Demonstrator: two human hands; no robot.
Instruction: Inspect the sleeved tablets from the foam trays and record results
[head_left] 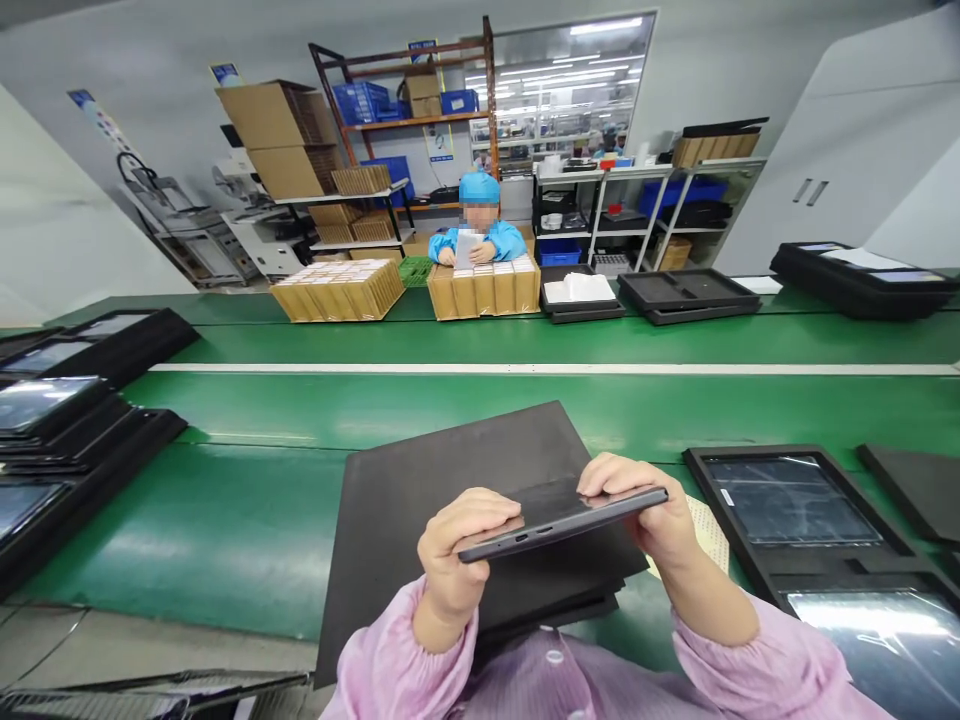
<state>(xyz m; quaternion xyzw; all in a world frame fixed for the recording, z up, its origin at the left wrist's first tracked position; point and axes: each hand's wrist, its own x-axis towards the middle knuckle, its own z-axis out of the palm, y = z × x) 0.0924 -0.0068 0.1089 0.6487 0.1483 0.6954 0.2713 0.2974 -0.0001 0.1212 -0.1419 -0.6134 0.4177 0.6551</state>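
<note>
I hold a thin dark tablet (559,515) nearly edge-on in front of me, above a stack of black foam mats (450,470) on the green work surface. My left hand (457,550) grips the tablet's left end, fingers curled over its top face. My right hand (645,505) grips its right end, fingers wrapped over the edge. Small ports show on the edge that faces me. Both sleeves are pink.
Black trays with tablets (787,505) lie at the right, and more stacked trays (67,430) at the left. Across the green conveyor (525,345), a person in blue (478,235) sits behind brown cartons (484,290). Shelves with boxes stand behind.
</note>
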